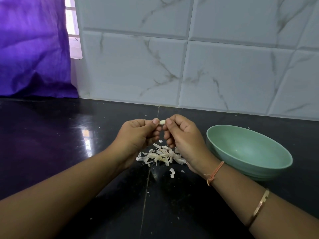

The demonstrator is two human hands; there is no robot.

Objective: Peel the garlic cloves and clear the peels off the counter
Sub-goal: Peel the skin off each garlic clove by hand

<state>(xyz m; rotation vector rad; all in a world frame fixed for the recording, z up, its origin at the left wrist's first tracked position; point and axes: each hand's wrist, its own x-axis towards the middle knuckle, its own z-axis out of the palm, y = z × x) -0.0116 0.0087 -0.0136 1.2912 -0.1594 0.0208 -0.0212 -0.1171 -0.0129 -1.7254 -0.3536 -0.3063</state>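
Pale, small garlic clove (162, 122) pinched between both hands' fingertips.

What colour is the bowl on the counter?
The bowl is pale green, seen best in the head view.

off to your right, a pale green bowl (250, 149) sits upright, its smooth inside tipped into your view. behind it runs a white tiled wall (224, 66) with grey marble veining and dark grout lines. over on your left, a purple curtain (32, 49) hangs down, with a bright sliver of window (73, 23) at its edge.
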